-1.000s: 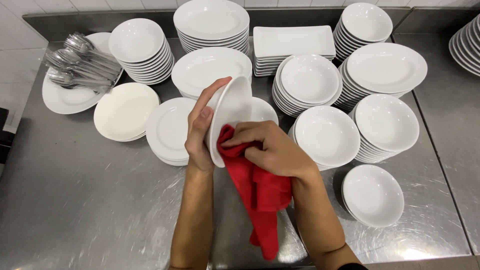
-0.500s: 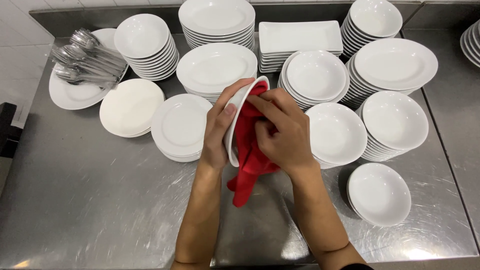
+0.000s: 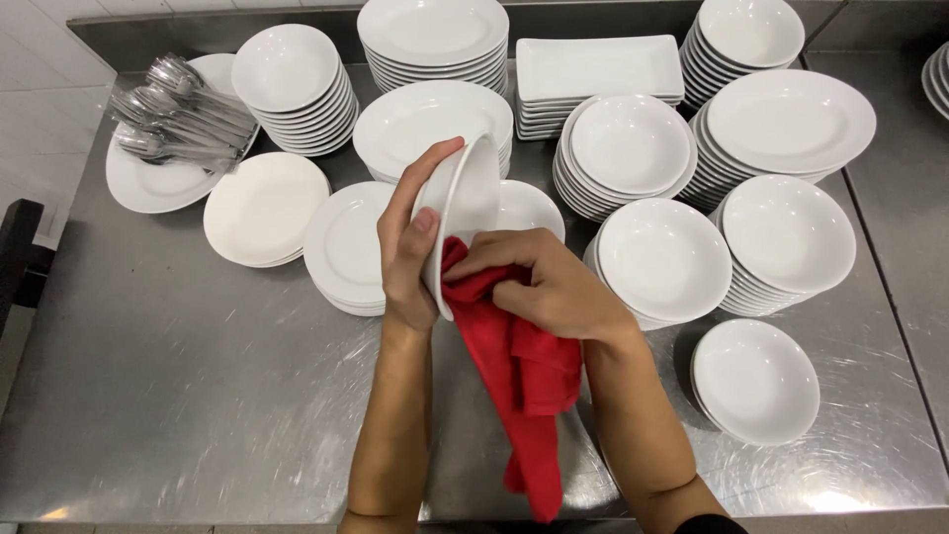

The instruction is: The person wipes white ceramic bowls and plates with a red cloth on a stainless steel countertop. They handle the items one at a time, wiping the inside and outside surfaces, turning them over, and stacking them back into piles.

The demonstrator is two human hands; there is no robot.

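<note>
- Head view: the left hand (image 3: 410, 252) has its grip closed round a white bowl (image 3: 463, 213), thumb on the near rim and fingers curled over the far edge, so the bowl stands tilted on its side above the steel bench (image 3: 178, 396).
- The right hand (image 3: 539, 282) has its grip closed on a red cloth (image 3: 519, 371), pressing a bunched part of it against the lower rim of the bowl; the rest of the cloth hangs down between the forearms towards the near edge of the bench.
- Just behind the bowl lie a low stack of small plates (image 3: 346, 247) and a stack of wide plates (image 3: 420, 114).
- To the right of the hands stand stacks of bowls (image 3: 662, 257), and a single bowl (image 3: 756, 381) lies nearer the front edge.
- At the far left an oval plate (image 3: 148, 183) carries a heap of spoons (image 3: 173, 109); beside it stands a single round plate (image 3: 262, 208).
- At the back lies a stack of rectangular dishes (image 3: 593, 69).
</note>
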